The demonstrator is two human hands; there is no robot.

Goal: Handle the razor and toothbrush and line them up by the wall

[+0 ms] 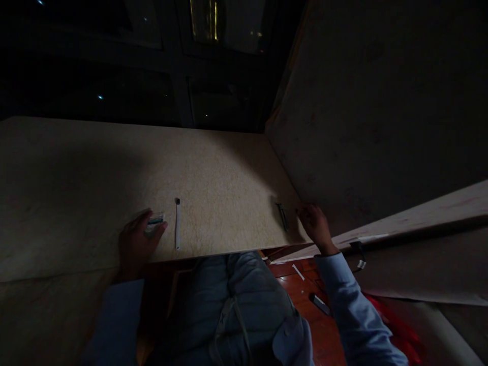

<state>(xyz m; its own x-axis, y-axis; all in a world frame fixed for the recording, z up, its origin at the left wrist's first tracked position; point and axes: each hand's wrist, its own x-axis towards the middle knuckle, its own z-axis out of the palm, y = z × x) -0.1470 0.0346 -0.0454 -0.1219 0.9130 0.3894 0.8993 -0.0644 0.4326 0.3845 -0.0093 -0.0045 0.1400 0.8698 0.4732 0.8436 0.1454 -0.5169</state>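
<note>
The left hand (137, 241), half closed, held a small packet (155, 221) left of a toothbrush (177, 226); the right hand (314, 223) curled right of a razor (282, 217), contents unclear.

In dim light, we see a dark window (173, 66) well beyond the right hand (315, 224), a wall (381, 127) beside it, table (221, 203) and floor (322, 338) below.

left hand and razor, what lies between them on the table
In the head view, the toothbrush lies between the left hand and razor, closer to the hand.
</note>
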